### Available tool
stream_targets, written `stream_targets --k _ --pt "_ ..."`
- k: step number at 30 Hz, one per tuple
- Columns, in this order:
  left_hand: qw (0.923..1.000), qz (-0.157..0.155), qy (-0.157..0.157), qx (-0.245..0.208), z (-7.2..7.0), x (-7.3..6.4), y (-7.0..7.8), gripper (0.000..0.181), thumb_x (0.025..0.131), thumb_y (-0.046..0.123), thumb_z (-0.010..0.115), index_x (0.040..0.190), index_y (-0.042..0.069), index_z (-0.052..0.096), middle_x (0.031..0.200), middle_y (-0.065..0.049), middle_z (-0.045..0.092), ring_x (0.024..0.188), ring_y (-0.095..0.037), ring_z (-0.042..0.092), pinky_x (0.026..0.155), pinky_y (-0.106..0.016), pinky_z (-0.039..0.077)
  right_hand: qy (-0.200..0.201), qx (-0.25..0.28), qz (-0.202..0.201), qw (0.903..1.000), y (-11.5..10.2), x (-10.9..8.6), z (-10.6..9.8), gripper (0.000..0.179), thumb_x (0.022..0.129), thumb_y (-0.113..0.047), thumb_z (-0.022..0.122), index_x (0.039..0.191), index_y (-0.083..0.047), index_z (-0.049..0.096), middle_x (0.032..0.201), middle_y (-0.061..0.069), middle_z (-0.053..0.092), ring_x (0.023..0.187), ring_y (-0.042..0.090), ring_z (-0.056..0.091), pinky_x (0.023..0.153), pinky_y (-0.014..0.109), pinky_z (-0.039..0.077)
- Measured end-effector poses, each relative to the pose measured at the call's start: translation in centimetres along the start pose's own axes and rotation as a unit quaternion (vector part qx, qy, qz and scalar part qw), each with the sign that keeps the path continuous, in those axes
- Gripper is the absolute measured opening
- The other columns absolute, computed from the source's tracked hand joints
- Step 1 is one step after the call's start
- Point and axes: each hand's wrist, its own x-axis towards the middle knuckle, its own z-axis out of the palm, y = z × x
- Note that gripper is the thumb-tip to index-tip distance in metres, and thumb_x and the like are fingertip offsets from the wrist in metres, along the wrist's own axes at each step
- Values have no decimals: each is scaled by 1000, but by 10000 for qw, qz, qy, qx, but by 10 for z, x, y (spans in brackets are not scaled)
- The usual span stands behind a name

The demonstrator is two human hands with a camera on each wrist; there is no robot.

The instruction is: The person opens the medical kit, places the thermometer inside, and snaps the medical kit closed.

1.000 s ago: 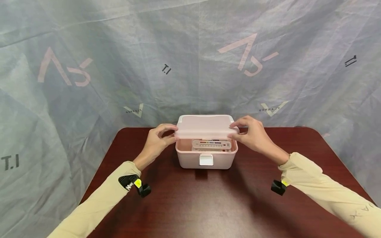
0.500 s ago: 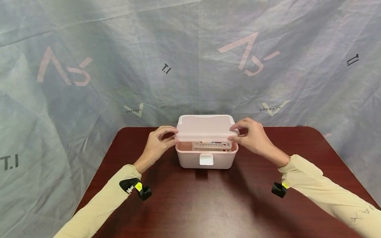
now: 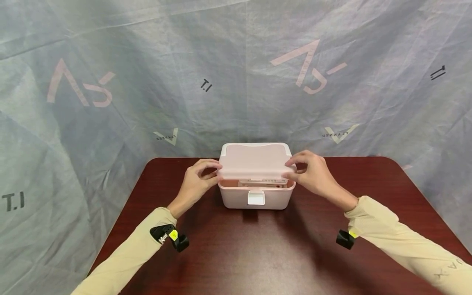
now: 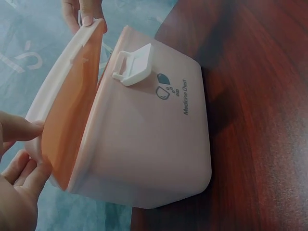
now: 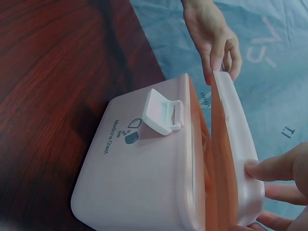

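Observation:
A pale pink medicine chest [image 3: 236,199], printed "Medicine Chest" on its front, stands on the table. Its lid [image 3: 255,157] is partly raised, leaving a gap along the front. My left hand [image 3: 197,180] pinches the lid's left end between thumb and fingers. At the opposite end, my right hand [image 3: 311,174] pinches the lid the same way. The white latch [image 3: 256,198] on the front is flipped outward, as the left wrist view also shows. Through the gap, white packs [image 3: 262,184] with printing show inside the chest; the lid hides most of them.
The dark red wooden table [image 3: 254,254] reaches from the chest toward me. Close behind it hangs a grey printed cloth [image 3: 236,82]. Each sleeved forearm carries a black wrist camera, the left one [image 3: 180,242] and the right one [image 3: 345,239].
Both hands have lowered the lid's front edge, so the gap is narrower and less of the packs shows. The chest body has stayed in place.

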Motion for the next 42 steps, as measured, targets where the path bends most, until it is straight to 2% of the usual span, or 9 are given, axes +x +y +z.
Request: stream_targets --k 8,13,26,37,42 --pt "9999 41 35 115 1 -3 -6 27 74 -16 71 100 -15 65 116 -30 52 105 -33 57 89 -42 48 100 28 98 9999 2 -6 6 22 68 -5 84 86 0 72 96 13 62 92 28 61 68 34 55" --pt "9997 52 68 214 2 -5 -7 26 74 -15 72 99 -15 65 116 -30 53 104 -35 57 89 -44 48 179 54 155 9997 3 -8 8 24 66 -4 84 86 1 72 94 13 61 91 28 61 67 31 55" --pt "9997 29 71 234 5 -10 -12 26 74 -15 72 98 -15 65 118 -30 52 104 -35 58 88 -45 48 237 191 201 9993 7 -13 15 27 64 -2 86 86 3 71 97 15 60 92 29 59 66 35 56" --pt "9994 28 62 339 5 -12 -13 23 74 -16 71 96 -14 66 116 -30 54 103 -36 59 87 -45 48 164 251 351 9989 8 -16 18 27 65 -2 85 88 2 71 100 16 58 91 30 60 69 35 55" --pt "9985 103 63 539 6 -14 -12 19 75 -14 71 93 -13 68 114 -29 56 103 -34 60 87 -45 48 53 230 195 9995 9 -16 20 26 66 0 84 90 2 72 103 17 56 93 32 58 70 37 55"
